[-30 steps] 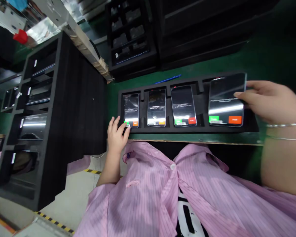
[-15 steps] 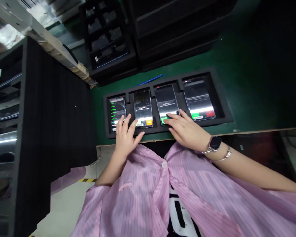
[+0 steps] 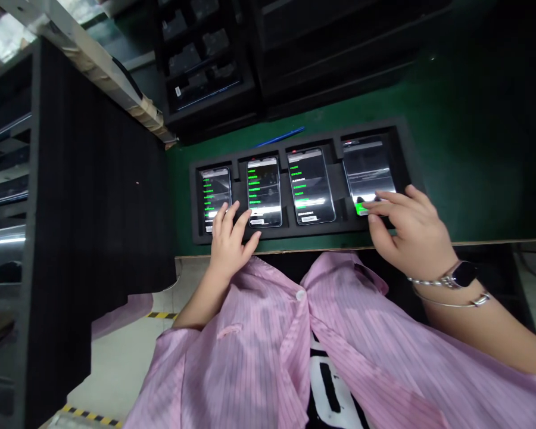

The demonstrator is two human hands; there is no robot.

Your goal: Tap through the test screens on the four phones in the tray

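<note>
Three phones (image 3: 321, 190) in the black tray (image 3: 195, 205) show green-lined lists (image 3: 254, 183); the rightmost phone (image 3: 368, 170), also seated there, shows a green button (image 3: 361, 209): we judge it alone outstanding. Our left hand (image 3: 227, 250), spread, empty, is at the left two; our right hand (image 3: 413, 235), loosely spread, empty, by that button.

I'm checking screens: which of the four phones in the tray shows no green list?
The rightmost phone, by the right hand: its visible screen shows a green button low down, while the other three phones show green lists.
</note>
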